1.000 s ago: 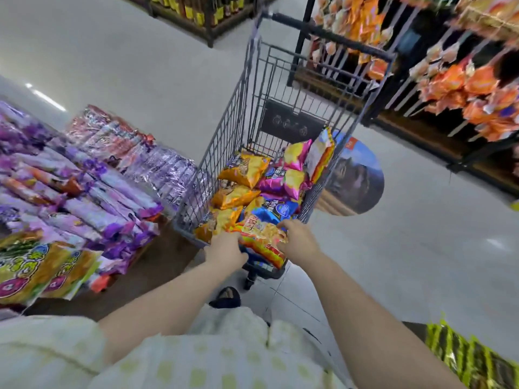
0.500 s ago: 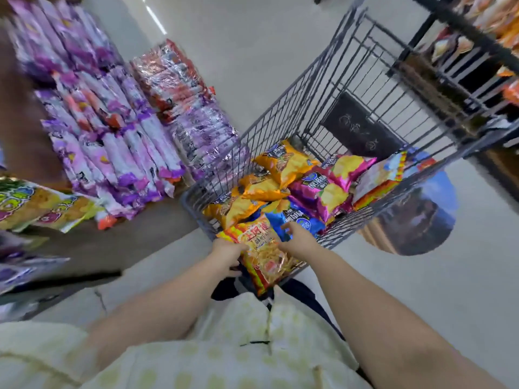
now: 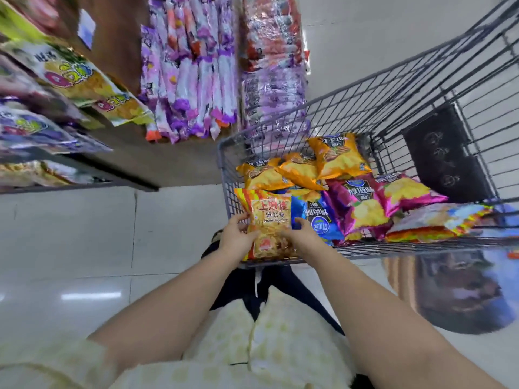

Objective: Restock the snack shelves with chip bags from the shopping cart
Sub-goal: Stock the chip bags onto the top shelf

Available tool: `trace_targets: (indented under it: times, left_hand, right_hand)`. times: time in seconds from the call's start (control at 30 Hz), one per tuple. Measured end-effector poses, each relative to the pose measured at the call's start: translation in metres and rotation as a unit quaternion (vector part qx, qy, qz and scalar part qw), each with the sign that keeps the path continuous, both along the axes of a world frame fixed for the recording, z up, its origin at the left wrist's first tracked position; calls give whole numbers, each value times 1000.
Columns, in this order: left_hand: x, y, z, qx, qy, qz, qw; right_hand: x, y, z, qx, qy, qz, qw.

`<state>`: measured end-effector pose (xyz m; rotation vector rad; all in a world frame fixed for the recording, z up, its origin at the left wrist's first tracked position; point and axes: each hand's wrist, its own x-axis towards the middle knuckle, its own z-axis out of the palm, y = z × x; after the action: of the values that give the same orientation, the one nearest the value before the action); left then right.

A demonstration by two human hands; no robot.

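Snack shelves [image 3: 182,161], left: stocked with purple, red and yellow packets. Shopping cart [image 3: 407,245], right of the shelves: yellow, blue and pink chip bags [image 3: 337,161] lie inside. Prawn cracker bag [image 3: 271,220]: upright at the cart's near left corner. Left hand [image 3: 236,237] grips its left edge; right hand [image 3: 304,237] grips its right edge, fingers curled.
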<state>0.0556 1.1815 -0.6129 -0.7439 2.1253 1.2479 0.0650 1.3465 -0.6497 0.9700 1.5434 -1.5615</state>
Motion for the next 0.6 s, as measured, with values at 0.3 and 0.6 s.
trace_targets:
  times: [0.3,0.6]
  left_hand:
    - [0,-58,68,49,172,153,972]
    - [57,-209,160,63,308,379,870]
  right_hand:
    - [-62,-33,79,-99,91,153,979]
    - [-107,-220,164,-180,219,411,866]
